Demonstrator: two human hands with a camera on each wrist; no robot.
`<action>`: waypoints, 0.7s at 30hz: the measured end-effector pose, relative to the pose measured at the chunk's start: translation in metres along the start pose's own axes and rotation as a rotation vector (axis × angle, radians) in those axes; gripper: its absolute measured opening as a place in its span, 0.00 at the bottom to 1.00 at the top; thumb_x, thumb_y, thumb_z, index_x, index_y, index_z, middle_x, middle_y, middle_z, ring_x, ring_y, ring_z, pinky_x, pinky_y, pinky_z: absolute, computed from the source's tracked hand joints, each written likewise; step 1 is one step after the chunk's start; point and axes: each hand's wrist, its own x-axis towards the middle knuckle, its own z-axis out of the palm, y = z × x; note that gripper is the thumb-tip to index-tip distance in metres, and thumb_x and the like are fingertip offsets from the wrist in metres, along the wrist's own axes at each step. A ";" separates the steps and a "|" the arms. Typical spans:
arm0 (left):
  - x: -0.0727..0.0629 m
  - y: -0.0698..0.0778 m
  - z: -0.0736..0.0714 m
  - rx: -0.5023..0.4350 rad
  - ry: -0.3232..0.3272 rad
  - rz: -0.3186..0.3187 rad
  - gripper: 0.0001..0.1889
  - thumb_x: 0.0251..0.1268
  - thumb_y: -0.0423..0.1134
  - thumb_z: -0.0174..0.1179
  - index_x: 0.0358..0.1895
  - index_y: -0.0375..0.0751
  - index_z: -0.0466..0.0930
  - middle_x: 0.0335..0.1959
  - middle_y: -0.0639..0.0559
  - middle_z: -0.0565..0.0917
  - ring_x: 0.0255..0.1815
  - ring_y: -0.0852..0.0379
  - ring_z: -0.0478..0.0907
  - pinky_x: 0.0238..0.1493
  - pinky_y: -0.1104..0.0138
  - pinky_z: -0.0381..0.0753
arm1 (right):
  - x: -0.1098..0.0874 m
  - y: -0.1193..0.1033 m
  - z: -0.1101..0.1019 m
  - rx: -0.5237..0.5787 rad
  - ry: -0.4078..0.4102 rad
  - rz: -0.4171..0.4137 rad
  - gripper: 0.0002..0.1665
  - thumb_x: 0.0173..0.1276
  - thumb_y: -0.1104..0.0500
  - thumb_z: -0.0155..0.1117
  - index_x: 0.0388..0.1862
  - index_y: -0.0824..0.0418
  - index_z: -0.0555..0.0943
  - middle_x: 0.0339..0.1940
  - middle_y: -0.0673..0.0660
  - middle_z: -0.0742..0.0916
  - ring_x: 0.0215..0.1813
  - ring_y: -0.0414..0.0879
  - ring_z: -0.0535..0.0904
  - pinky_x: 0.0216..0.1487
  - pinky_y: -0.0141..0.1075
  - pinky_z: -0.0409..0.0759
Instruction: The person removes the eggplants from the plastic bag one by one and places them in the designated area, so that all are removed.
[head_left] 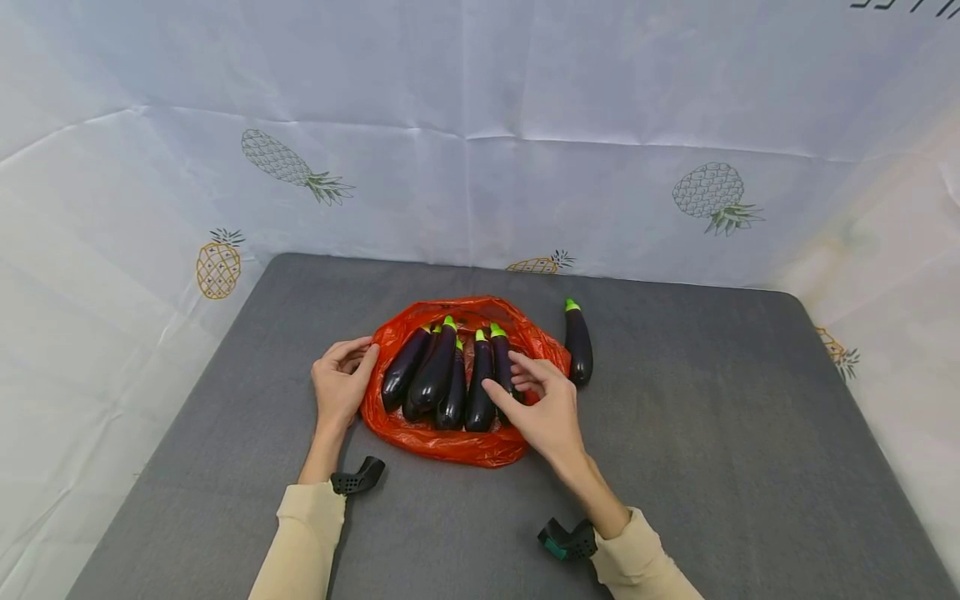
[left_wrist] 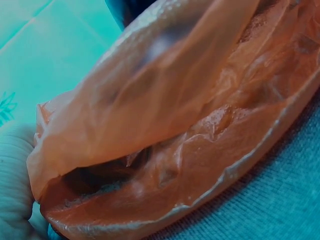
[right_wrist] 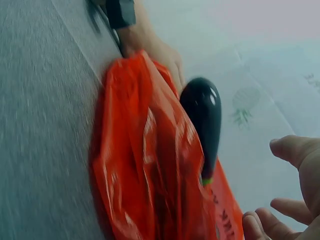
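Note:
A red plastic bag (head_left: 442,450) lies spread on the table with its mouth facing up. Several dark purple eggplants (head_left: 435,379) with green stem ends are side by side inside it. At the bag's left rim, my left hand (head_left: 342,380) pinches the plastic between thumb and fingers; the left wrist view shows the thin bag film (left_wrist: 165,115) running from that hand (left_wrist: 15,175). My right hand (head_left: 546,410) is over the bag's right side, thumb and fingers apart with nothing between them. The right wrist view shows its fingers (right_wrist: 290,147) spread beside the bag (right_wrist: 150,165).
One more eggplant (head_left: 578,343) lies on the grey table (head_left: 712,417), just outside the bag's right edge. Behind the table hangs a pale cloth (head_left: 480,192) printed with pineapples. A black wrist camera (head_left: 360,477) sits on the left wrist, another (head_left: 568,540) on the right.

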 end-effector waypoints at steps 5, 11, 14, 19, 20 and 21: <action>0.000 0.001 0.001 0.011 -0.001 0.005 0.09 0.63 0.23 0.66 0.44 0.17 0.85 0.37 0.30 0.82 0.32 0.71 0.82 0.40 0.83 0.83 | -0.004 -0.007 0.016 -0.023 -0.062 -0.005 0.33 0.59 0.54 0.80 0.62 0.65 0.83 0.45 0.66 0.86 0.45 0.55 0.85 0.50 0.39 0.88; 0.000 0.001 0.001 0.012 0.002 0.011 0.09 0.63 0.23 0.66 0.44 0.17 0.85 0.37 0.30 0.83 0.32 0.71 0.82 0.40 0.83 0.83 | -0.008 -0.013 0.034 -0.065 -0.106 -0.022 0.36 0.58 0.49 0.80 0.62 0.64 0.83 0.45 0.64 0.87 0.43 0.54 0.86 0.49 0.38 0.88; 0.000 0.000 0.000 0.009 0.004 0.006 0.09 0.62 0.23 0.66 0.43 0.18 0.86 0.36 0.33 0.83 0.32 0.70 0.82 0.41 0.82 0.83 | -0.010 -0.015 0.041 -0.077 -0.125 -0.033 0.39 0.57 0.47 0.81 0.64 0.64 0.82 0.46 0.63 0.87 0.43 0.52 0.86 0.49 0.37 0.87; 0.001 -0.002 -0.001 0.008 -0.001 -0.001 0.09 0.62 0.23 0.67 0.44 0.18 0.86 0.35 0.36 0.84 0.32 0.69 0.83 0.41 0.81 0.84 | -0.011 -0.017 0.050 -0.122 -0.149 -0.026 0.45 0.56 0.42 0.81 0.67 0.64 0.79 0.48 0.60 0.86 0.45 0.51 0.85 0.50 0.40 0.86; 0.001 -0.003 -0.001 0.006 -0.002 -0.004 0.09 0.62 0.23 0.67 0.44 0.18 0.86 0.35 0.36 0.84 0.32 0.69 0.83 0.41 0.81 0.84 | -0.012 -0.018 0.051 -0.132 -0.153 -0.020 0.46 0.56 0.41 0.81 0.68 0.64 0.79 0.49 0.60 0.86 0.45 0.51 0.84 0.50 0.42 0.86; 0.001 -0.003 -0.001 0.004 -0.002 -0.007 0.09 0.62 0.23 0.67 0.44 0.18 0.86 0.35 0.36 0.84 0.32 0.69 0.83 0.41 0.81 0.84 | -0.012 -0.018 0.052 -0.145 -0.156 -0.016 0.47 0.56 0.41 0.80 0.68 0.65 0.78 0.50 0.60 0.86 0.46 0.51 0.84 0.51 0.43 0.86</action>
